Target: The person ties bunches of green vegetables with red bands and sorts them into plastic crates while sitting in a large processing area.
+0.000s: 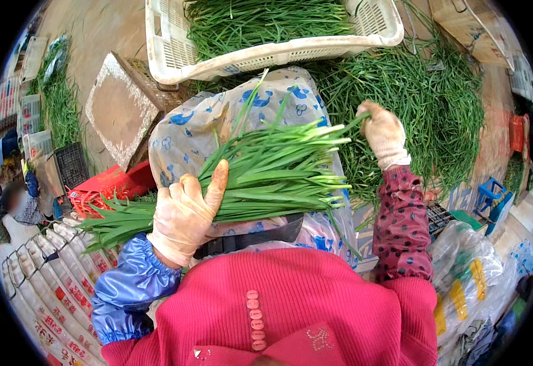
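Observation:
My left hand (186, 215), in a pale, stained glove, is closed around a thick bunch of green garlic chives (266, 178), its thumb lying over the leaves. The pale cut ends point right. At the right, my gloved right hand (382, 133) pinches a green leaf or stalk (354, 121) that reaches back to the bunch's upper edge. Beneath the bunch, a translucent plastic apron with blue whale prints (253, 98) covers my lap. A few loose blades stick up from the top of the bunch.
Ahead stands a white plastic crate (271, 52) full of chives. A large heap of loose greens (413, 100) lies at right on the floor. Left are an upturned box or stool (118, 110), red bags (120, 183) and stacked white packs (65, 283). Clear plastic (458, 265) lies lower right.

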Demonstrator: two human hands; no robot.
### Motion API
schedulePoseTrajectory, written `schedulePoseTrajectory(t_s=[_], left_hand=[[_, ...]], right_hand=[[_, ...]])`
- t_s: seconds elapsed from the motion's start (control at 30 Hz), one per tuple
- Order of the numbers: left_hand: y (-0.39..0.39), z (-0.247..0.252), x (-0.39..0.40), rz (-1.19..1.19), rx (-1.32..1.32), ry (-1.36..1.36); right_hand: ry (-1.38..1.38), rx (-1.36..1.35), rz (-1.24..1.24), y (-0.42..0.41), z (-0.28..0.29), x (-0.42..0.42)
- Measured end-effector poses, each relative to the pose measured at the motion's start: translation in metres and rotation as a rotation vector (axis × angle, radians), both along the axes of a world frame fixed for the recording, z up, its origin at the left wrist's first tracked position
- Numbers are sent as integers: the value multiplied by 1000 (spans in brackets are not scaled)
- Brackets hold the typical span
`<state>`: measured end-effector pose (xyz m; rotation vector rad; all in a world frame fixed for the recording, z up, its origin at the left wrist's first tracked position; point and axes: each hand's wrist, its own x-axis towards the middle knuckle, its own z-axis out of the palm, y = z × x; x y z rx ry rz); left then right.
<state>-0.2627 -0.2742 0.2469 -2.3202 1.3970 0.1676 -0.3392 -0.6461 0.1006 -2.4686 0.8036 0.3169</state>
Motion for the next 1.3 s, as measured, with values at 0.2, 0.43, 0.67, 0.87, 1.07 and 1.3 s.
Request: schedulePoseTrajectory(t_s=[0.2, 0.43, 0.67, 0.87, 1.07, 1.3], left_hand=[[11, 1, -3, 18, -11, -65], [5, -2, 1, 14, -8, -17], [8, -1, 4, -31, -1, -63], [22, -15, -2, 75, -18, -15], [26, -23, -7, 113, 14, 29], [37, -30, -12, 194, -57, 107]], right_hand=[[103, -190, -283, -85, -22, -10], [-229, -20, 431, -18, 35, 36], [-177, 809, 681, 86, 45, 95], [-500, 1535, -362, 88, 40, 88], [-1139, 1437, -978, -43, 24, 46], [-178, 25, 383, 53, 84, -8]])
